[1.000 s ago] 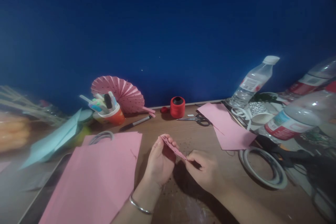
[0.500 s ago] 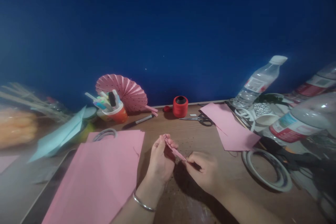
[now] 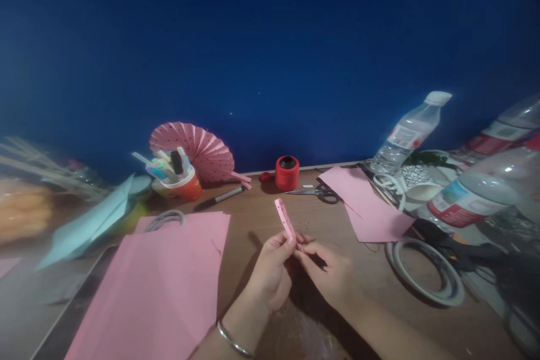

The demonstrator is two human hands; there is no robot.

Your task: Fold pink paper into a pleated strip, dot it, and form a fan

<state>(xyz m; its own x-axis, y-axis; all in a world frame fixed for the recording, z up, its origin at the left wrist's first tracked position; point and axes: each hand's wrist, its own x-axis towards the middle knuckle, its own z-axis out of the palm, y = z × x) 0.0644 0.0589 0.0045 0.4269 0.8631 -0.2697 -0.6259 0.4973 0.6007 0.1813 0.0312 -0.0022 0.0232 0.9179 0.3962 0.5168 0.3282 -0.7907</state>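
Observation:
A narrow folded strip of pink paper (image 3: 283, 217) with dark dots rises tilted from between my hands. My left hand (image 3: 274, 267) pinches it with thumb and fingers partway down. At its lower end, the fingertips of my right hand (image 3: 323, 267) are closed on the same strip, close against the left fingers. The strip's bottom is mostly hidden by the fingers. Behind the hands stand a red spool of thread (image 3: 287, 174) and black-handled scissors (image 3: 327, 196).
Left lies a stack of pink paper (image 3: 156, 281); behind it are a cup of pens (image 3: 188, 187), a black marker (image 3: 219, 198) and a pleated pink fan (image 3: 202, 149). Right are cut pink paper (image 3: 371, 211), a roll of tape (image 3: 455, 294) and plastic bottles (image 3: 415, 129).
My left hand has slid down the paper strip towards my right hand. The strip now stands more upright, with its upper part showing above the fingers. The view has shifted slightly.

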